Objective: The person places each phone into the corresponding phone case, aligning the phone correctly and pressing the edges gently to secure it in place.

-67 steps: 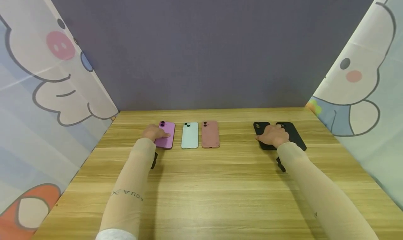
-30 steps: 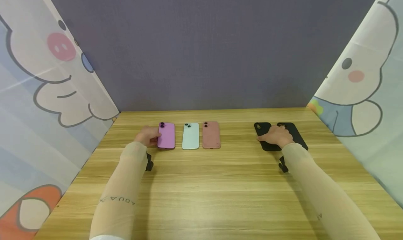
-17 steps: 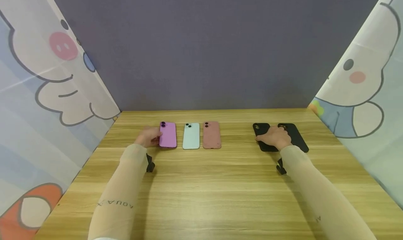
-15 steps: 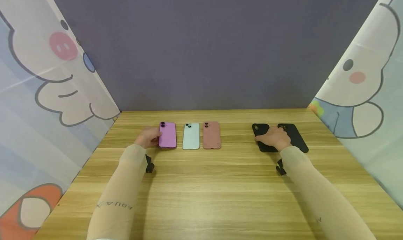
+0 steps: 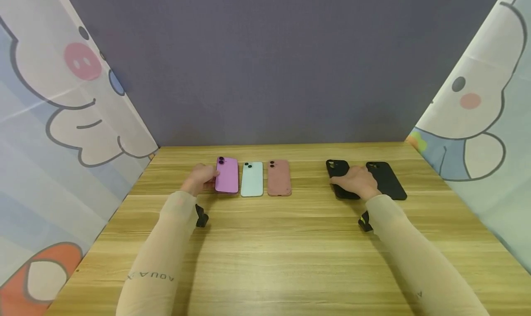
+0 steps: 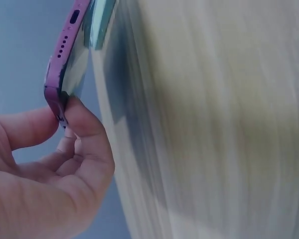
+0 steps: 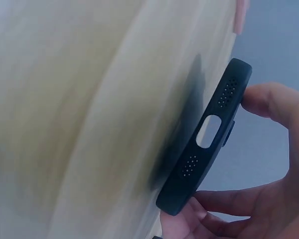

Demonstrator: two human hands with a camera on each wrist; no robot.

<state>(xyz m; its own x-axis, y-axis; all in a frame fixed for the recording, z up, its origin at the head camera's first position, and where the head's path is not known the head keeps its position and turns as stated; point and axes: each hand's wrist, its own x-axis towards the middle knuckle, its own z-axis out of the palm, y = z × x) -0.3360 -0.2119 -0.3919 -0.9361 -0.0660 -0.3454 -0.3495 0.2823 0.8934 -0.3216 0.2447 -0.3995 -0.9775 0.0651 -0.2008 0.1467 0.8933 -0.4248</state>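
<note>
The purple phone (image 5: 227,175) lies toward the far left of the wooden surface (image 5: 265,251), back up, with its long axis running near to far and its camera end at the far end. Its left edge is raised off the wood, as the left wrist view shows, where the port end (image 6: 65,55) stands clear of the surface. The black case (image 5: 339,178) sits at the far right with the same near-to-far axis, camera cutout at the far end, and it too is tipped up on one long edge; the right wrist view shows its bottom edge (image 7: 209,134) with the port slot lifted off the wood.

Just right of the purple phone, almost touching it, lies a mint phone (image 5: 252,179), then a pink phone (image 5: 278,177), both flat and parallel. A second black case (image 5: 386,180) lies flat just right of the lifted one. Purple backdrop and cartoon curtains close in the scene.

The left hand (image 5: 202,178) pinches the purple phone's left edge between thumb and fingertips (image 6: 84,124). The right hand (image 5: 357,181) lies over the black case, thumb and fingers (image 7: 269,99) curled round its edges.
</note>
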